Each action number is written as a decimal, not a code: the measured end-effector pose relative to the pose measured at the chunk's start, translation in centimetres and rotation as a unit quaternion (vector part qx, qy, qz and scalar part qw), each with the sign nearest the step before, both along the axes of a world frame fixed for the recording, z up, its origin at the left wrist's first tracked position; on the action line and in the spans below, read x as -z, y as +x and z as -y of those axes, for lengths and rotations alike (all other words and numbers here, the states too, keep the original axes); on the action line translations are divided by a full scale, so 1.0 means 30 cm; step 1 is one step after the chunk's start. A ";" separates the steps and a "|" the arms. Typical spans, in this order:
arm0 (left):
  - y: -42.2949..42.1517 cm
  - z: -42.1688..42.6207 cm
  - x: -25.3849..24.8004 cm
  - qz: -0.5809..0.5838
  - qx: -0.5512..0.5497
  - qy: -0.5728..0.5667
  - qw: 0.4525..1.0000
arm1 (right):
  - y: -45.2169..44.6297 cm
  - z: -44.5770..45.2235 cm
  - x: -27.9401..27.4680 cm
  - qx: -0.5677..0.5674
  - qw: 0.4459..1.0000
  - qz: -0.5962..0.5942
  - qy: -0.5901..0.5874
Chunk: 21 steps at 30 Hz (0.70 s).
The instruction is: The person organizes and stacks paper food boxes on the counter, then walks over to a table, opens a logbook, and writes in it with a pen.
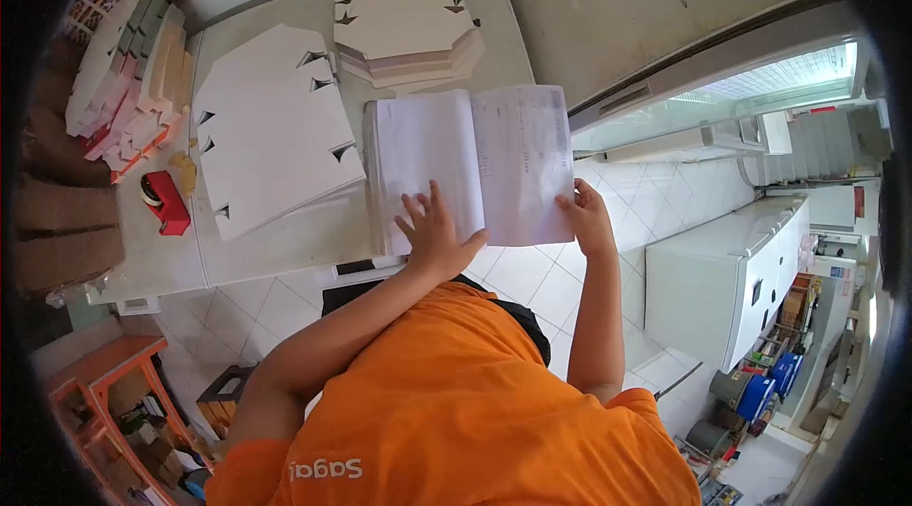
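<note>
Open white-paper booklet (427,140) (likely light, limp), surface's (160,264) near-right corner: right hand (591,221) aptly pinches outer edge; left hand (433,238) splayed.

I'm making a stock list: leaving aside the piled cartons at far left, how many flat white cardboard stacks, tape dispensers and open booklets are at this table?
Flat white cardboard stacks: 2
Red tape dispenser: 1
Open booklet: 1
Total: 4
</note>
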<state>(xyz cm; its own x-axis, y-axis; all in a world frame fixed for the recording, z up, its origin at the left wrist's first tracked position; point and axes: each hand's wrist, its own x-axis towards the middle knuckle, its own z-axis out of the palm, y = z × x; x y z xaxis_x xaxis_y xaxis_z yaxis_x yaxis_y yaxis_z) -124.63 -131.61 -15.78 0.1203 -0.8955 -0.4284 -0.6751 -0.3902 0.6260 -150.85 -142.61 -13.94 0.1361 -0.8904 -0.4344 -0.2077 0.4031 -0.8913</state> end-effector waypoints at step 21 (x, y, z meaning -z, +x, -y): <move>0.114 0.092 -0.079 0.036 -0.112 -0.418 0.901 | 0.231 -0.039 -0.062 -0.079 0.997 0.009 -0.013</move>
<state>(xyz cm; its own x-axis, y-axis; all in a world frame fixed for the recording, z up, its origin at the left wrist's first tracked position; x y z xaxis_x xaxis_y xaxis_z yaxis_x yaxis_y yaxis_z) -121.20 -134.37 -13.40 0.3395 -0.8511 0.4004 -0.6889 0.0648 0.7220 -143.93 -141.43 -12.08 0.2835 -0.8681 -0.4075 -0.2510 0.3429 -0.9052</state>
